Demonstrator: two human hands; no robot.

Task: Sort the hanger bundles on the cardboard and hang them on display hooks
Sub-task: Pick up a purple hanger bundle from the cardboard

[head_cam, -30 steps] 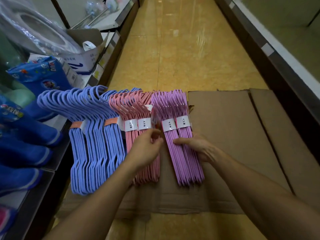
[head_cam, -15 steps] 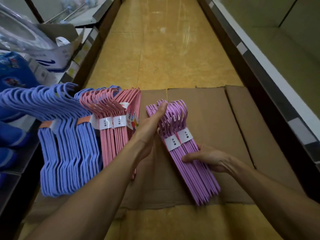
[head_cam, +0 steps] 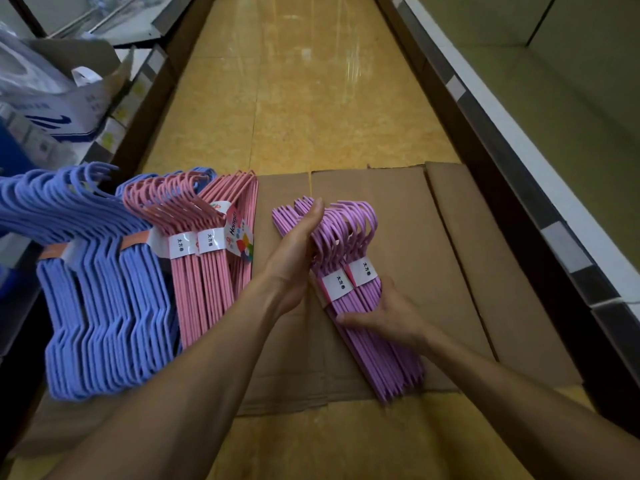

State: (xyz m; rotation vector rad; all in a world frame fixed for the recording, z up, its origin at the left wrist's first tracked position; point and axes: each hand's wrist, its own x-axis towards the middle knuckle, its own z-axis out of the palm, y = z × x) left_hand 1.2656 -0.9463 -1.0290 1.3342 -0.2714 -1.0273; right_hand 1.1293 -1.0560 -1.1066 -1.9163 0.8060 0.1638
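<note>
Cardboard (head_cam: 398, 209): purple hanger bundles (head_cam: 363, 306) diagonal, hooks pointing far-left, both hands gripping.

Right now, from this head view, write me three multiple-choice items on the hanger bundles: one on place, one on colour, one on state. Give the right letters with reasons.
1. Where do the purple hanger bundles lie?
A. On the cardboard, right of the pink ones
B. On the shelf at left
C. On the bare floor

2. What colour are the bundles farthest left?
A. Green
B. Blue
C. White

3. What are the hands doing?
A. Both hang idle
B. Both are on the purple bundles
C. Both hold the pink bundles

Key: 1 A, the purple bundles rest on the cardboard, apart from the pink hanger bundles to their left. 2 B, the blue hanger bundles sit at the far left. 3 B, the left hand wraps the hook ends and the right hand curls its fingers round the bundles below the white labels.
</note>
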